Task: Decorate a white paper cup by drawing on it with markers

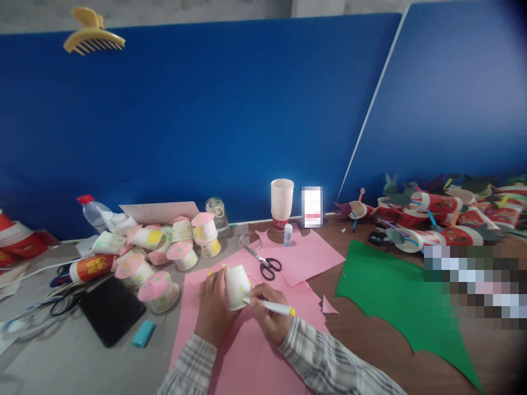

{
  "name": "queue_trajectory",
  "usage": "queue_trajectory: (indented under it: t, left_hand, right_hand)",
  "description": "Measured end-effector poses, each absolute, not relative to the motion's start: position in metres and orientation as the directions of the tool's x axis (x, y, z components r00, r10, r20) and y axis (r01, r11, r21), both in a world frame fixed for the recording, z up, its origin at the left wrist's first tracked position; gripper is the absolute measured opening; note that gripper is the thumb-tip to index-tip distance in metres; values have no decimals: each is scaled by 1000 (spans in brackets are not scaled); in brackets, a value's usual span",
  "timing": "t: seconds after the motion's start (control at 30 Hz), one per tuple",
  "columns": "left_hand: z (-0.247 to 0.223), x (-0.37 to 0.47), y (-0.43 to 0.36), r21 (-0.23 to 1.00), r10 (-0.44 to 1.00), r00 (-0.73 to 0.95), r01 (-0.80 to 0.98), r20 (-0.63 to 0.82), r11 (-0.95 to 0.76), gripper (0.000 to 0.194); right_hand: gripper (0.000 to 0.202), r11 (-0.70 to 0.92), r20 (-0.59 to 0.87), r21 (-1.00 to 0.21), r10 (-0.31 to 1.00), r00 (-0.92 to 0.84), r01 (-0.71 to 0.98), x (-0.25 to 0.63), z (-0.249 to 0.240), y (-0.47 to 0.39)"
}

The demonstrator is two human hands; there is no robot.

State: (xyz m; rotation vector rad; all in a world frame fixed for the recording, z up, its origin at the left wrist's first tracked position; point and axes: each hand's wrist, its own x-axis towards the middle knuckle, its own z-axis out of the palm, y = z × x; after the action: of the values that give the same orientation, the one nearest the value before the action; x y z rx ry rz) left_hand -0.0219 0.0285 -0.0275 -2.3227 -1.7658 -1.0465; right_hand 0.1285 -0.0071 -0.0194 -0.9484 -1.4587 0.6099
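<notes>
Left hand grips a small white paper cup, held upside down on a pink paper sheet at the near middle of the table. Right hand is closed around a white marker with yellow cap; its tip meets the cup's lower rim. Both sleeves are plaid.

Edges and room: the pink sheet runs off the bottom frame edge. Its left edge lies close to a black tablet and a light-blue lighter. Bare grey table is open at near left. To the right, a green paper sheet with a wavy cut edge lies apart from the pink, brown tabletop between them. Black-handled scissors lie just beyond the cup on another pink sheet. A cluster of finished pink-topped cups crowds the left side. A stack of plain cups and a small glue stick stand against the blue back panel.

Hard to make out: the cup's printing is blurred; fingertips of the left hand are hidden behind the cup. Red decorated cups at far right blur together; two patches there are pixelated. A yellow hair claw hangs at upper left.
</notes>
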Motion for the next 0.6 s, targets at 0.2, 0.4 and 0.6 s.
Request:
queue_trajectory:
  t: [0.2,0.4,0.6]
  left_hand:
    - [-28,-22,29,350,829,129,863,544,-364,81]
    - [-29,-24,30,354,828,127,861,546,-365,80]
    - [-29,-24,30,343,843,123,875,524,-341,81]
  right_hand:
    - [14,534,557,-820,827,74,206,128,-21,-6]
    - [17,538,556,-822,829,59,187,130,-18,-5]
    - [16,534,550,-826,834,50,178,131,-14,-6]
